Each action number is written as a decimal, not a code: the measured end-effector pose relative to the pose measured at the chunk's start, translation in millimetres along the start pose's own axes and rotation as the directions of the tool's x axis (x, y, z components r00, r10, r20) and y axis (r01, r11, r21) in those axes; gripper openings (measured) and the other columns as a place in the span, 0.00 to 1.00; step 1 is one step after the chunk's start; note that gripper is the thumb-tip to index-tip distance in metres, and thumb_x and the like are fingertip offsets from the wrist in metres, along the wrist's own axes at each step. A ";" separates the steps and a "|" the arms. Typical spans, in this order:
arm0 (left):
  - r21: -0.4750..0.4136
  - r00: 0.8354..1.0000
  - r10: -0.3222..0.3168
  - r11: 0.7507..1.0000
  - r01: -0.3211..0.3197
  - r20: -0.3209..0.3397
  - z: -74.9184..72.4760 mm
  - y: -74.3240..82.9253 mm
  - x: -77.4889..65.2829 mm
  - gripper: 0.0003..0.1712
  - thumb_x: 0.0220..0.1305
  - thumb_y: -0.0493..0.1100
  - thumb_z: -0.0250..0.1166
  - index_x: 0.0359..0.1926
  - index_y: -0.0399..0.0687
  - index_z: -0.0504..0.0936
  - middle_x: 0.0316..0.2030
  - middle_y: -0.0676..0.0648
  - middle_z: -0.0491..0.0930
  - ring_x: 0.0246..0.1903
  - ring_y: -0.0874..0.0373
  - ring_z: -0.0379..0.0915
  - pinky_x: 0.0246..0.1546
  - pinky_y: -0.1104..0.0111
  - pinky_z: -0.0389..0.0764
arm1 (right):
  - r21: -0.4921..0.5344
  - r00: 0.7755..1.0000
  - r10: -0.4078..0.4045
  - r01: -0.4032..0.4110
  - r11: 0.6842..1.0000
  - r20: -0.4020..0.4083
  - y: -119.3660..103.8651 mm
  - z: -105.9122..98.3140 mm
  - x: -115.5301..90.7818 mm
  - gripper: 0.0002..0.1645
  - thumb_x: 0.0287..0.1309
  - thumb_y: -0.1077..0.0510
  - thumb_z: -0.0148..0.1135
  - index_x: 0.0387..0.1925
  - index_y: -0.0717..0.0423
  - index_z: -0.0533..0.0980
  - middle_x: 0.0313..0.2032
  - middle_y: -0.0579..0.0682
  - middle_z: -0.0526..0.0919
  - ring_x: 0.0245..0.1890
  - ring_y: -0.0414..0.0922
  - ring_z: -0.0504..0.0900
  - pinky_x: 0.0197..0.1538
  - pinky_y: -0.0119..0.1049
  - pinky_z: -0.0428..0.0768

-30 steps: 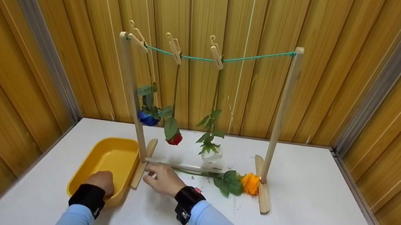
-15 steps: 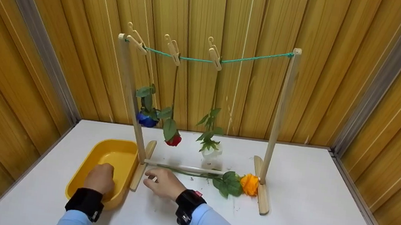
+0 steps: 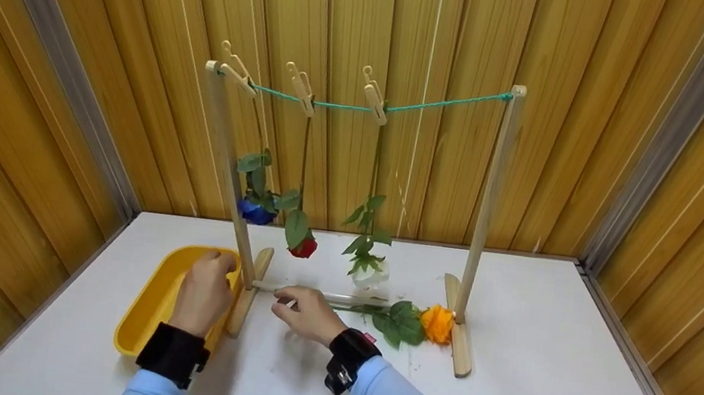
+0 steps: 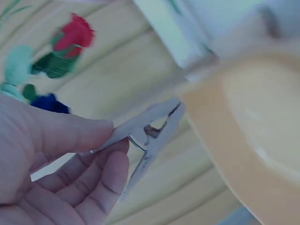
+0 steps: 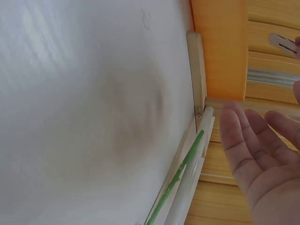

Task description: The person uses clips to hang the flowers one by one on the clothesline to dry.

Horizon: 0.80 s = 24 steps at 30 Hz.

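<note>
My left hand (image 3: 205,290) is raised over the right side of the yellow tray (image 3: 126,331). Its thumb and fingers pinch a wooden clothespin (image 4: 157,111), whose tip points away from the palm in the left wrist view. My right hand (image 3: 312,315) hovers beside the rack's bottom bar, fingers relaxed and bent, holding nothing. Near it lies an orange rose (image 3: 437,324), its flower against the right foot; the green stem (image 5: 176,180) runs along the bar. The hand covers part of that stem in the head view.
A wooden rack (image 3: 482,219) carries a green cord (image 3: 449,104). Clothespins hold a blue rose (image 3: 256,212), a red rose (image 3: 302,247) and a white rose (image 3: 371,272) upside down from it. Panelled walls (image 3: 596,152) enclose the white table (image 3: 546,352).
My left hand has risen from inside the tray and moved right and away, now with a clothespin in its fingers. My right hand has shifted slightly right along the stem.
</note>
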<state>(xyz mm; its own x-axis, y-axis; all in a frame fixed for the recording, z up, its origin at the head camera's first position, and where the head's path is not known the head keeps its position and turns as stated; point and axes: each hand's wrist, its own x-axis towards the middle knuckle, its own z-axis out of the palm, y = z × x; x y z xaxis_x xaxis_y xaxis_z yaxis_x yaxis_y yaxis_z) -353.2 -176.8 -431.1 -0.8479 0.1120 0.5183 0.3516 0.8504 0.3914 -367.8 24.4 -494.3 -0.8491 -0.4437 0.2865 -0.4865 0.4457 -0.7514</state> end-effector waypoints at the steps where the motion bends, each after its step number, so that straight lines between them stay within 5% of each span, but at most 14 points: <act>1: -0.011 1.000 0.007 1.000 -0.008 -0.011 1.7 5.4 0.6 0.13 0.52 0.16 0.66 0.37 0.31 0.85 0.33 0.37 0.78 0.31 0.43 0.79 0.36 0.52 0.86 | 0.007 1.000 -0.008 0.008 1.000 -0.012 1.9 -1.9 -0.1 0.17 0.71 0.58 0.61 0.55 0.62 0.83 0.49 0.57 0.87 0.48 0.48 0.85 0.52 0.34 0.82; 13: -0.113 0.982 0.160 0.979 -0.171 -0.100 26.5 59.1 -1.4 0.19 0.45 0.16 0.70 0.30 0.41 0.80 0.28 0.44 0.75 0.28 0.50 0.77 0.34 0.60 0.87 | 0.162 0.999 0.010 -0.003 0.987 -0.045 18.5 -35.5 -12.7 0.21 0.70 0.60 0.63 0.60 0.65 0.78 0.52 0.65 0.85 0.48 0.58 0.87 0.49 0.46 0.86; 24: -0.193 0.969 0.217 0.952 -0.236 -0.116 49.7 80.6 -16.9 0.18 0.48 0.16 0.69 0.28 0.42 0.80 0.26 0.45 0.77 0.27 0.56 0.74 0.29 0.66 0.80 | 0.227 0.999 0.031 -0.032 0.973 0.012 37.4 -65.8 -34.7 0.24 0.67 0.63 0.64 0.62 0.68 0.77 0.50 0.64 0.86 0.44 0.56 0.88 0.46 0.35 0.86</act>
<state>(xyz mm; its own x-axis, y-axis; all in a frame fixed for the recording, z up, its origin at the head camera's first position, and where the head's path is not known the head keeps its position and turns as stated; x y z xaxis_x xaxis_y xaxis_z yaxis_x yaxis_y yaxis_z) -330.3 -84.6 -446.1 -0.6993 0.2333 0.6757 0.6118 0.6842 0.3970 -370.0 107.6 -493.3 -0.8612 -0.4388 0.2565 -0.3992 0.2717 -0.8757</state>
